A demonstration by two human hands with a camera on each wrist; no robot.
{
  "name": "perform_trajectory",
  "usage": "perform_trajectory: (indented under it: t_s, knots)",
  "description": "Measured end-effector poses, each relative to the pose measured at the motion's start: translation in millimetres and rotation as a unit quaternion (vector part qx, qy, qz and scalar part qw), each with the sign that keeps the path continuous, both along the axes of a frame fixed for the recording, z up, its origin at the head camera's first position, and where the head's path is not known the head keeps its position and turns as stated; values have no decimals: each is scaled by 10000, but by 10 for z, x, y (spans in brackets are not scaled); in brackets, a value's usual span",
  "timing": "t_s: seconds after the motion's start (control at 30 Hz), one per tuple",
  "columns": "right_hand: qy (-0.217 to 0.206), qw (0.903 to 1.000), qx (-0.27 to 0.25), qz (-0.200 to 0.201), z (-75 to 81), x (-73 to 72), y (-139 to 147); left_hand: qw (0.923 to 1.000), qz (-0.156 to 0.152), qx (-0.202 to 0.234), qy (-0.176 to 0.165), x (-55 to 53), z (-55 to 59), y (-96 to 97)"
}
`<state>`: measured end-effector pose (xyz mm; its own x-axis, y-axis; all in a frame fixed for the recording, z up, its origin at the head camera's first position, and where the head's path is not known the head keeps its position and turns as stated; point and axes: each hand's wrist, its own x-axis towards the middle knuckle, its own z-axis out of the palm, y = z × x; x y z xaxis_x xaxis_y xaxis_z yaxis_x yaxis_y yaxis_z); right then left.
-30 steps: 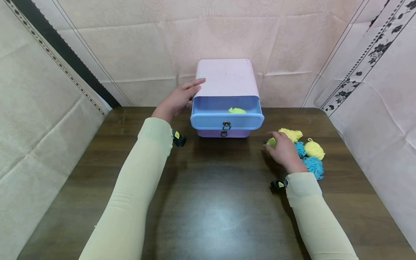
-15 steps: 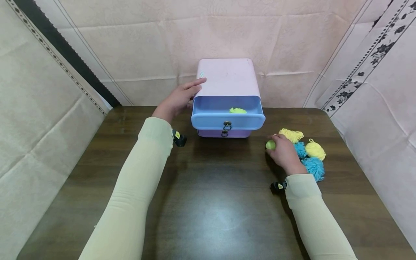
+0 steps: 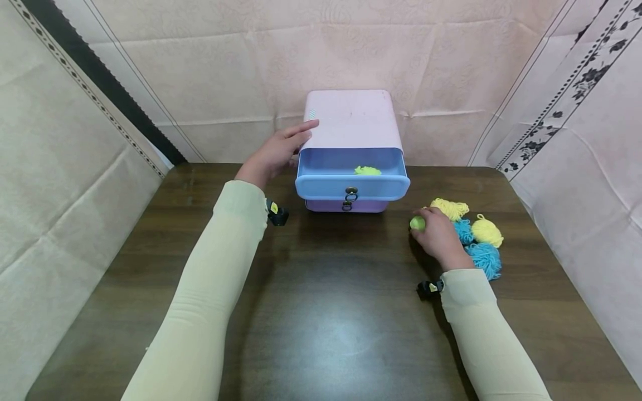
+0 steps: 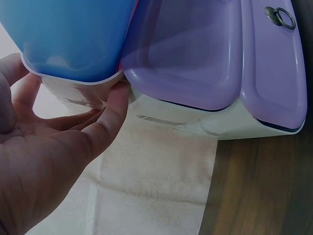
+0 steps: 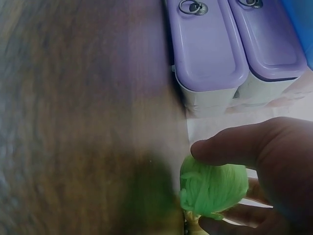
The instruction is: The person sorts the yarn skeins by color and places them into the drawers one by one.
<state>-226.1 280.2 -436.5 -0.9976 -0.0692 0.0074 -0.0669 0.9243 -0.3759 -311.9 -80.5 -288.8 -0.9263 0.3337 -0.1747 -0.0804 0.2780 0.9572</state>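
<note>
One green ball [image 5: 215,188] is pinched by the right hand [image 3: 438,234], the cabinet [image 3: 351,120] by the left hand [image 3: 276,155]; pick-up seems underway, lifting toward the blue drawer [image 3: 321,188], left of right fingers, needed.

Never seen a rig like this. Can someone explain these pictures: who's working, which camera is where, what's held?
No robot here: a person works with two bare hands. One camera, worn on the head, looks down over the table; one on each wrist looks at that hand's work.

On the table stands a pale drawer unit. Its blue top drawer is open, with some green yarn inside; the purple drawers sit below. The left hand rests against the unit's side. The right hand holds a green yarn ball. Near it lie yellow yarn and blue yarn.
</note>
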Motion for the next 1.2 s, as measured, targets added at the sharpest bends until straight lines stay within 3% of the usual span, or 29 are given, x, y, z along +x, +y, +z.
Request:
perform_trajectory:
  t_s: [0.37,0.5,0.83,1.2]
  knots:
    - [167,9997,-170,-8,82,36,-38,9998,72,148,55,-191,-174,-29]
    - [307,9992,-274,4,117,51,-59,9997,105,219,59,-215,-198,-22]
    - [730,9955,-593,-85,239,84,-113,9997,50,-202,94,-58,-34,3]
    - [1516,9834,-980,-192,464,173,-229,9999,82,-8,100,0,2,1]
